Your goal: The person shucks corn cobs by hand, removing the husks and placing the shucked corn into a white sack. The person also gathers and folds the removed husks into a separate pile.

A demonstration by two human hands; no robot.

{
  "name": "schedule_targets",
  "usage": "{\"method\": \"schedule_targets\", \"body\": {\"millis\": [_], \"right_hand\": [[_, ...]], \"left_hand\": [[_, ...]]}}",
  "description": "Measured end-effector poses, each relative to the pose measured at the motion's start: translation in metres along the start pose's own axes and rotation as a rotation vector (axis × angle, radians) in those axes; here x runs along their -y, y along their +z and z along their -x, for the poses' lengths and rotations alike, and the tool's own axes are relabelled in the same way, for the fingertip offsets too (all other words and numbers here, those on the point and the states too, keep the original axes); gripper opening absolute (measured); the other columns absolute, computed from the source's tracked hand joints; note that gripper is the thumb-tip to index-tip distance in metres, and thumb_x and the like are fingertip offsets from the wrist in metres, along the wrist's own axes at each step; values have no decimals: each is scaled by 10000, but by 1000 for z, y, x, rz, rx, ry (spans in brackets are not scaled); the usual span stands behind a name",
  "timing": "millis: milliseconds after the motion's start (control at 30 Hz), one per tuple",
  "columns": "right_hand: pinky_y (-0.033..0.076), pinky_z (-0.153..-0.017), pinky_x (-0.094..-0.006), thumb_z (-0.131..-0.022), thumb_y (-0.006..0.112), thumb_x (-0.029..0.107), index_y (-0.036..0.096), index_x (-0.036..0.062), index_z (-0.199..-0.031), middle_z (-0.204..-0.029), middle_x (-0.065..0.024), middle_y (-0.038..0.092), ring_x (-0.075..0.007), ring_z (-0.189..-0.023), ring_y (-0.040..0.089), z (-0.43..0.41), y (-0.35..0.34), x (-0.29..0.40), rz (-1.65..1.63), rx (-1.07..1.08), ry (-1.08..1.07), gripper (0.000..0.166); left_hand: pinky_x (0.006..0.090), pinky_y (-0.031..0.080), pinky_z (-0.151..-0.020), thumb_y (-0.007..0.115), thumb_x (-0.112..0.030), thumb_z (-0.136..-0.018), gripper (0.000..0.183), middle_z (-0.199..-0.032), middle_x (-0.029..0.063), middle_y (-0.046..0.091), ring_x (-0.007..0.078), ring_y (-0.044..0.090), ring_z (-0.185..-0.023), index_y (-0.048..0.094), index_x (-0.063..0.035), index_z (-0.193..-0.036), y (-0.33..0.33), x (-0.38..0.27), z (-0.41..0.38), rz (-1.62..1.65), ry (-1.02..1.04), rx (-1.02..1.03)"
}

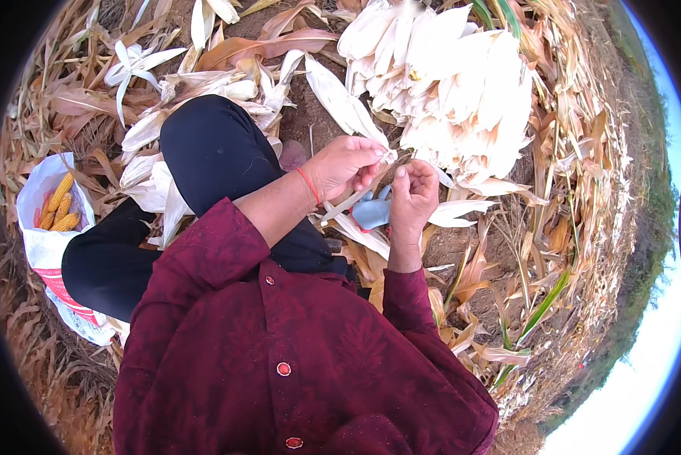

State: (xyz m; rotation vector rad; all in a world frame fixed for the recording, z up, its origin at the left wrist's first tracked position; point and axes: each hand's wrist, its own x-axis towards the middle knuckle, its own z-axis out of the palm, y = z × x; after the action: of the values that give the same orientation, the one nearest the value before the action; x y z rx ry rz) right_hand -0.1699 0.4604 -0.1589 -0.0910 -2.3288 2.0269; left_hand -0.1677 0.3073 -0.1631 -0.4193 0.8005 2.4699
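Observation:
My left hand, with a red cord at its wrist, pinches the stub end of a pale corn husk between thumb and fingers. The husk's leaves spread away toward the ground beyond. Close beside it, my right hand has its fingers curled in against the thumb. Whether a thin strand is between those fingertips cannot be made out. A blue-grey work glove with a red cuff edge lies below and between both hands. Just past my right hand is a large heap of whitish corn husks, layered together and overexposed.
A white sack with several yellow corn cobs in its mouth stands at the left by my folded leg. Unhusked ears lie beyond the knee. Dry corn stalks and leaves cover the soil around me.

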Motion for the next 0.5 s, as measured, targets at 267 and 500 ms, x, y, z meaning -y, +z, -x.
{"method": "schedule_targets", "body": {"millis": [267,500], "right_hand": [[444,-522,-218,-751,683,34,621,29,-826,-768,-53,583,-87,-577,547,0,-7,6,424,159,-298,97],[386,-484,-175,-827,637,98,591,12,-804,-642,10,561,-39,-512,482,1,-13,4,240,344,167,100]], "left_hand": [[188,404,-459,503,-86,-840,143,-641,-17,518,57,499,-518,583,-17,-936,-3,0,-2,-354,-74,37],[163,334,-490,488,-17,-796,81,-639,-51,469,4,403,-550,549,-8,-850,2,4,-1,-621,214,-157]]}}
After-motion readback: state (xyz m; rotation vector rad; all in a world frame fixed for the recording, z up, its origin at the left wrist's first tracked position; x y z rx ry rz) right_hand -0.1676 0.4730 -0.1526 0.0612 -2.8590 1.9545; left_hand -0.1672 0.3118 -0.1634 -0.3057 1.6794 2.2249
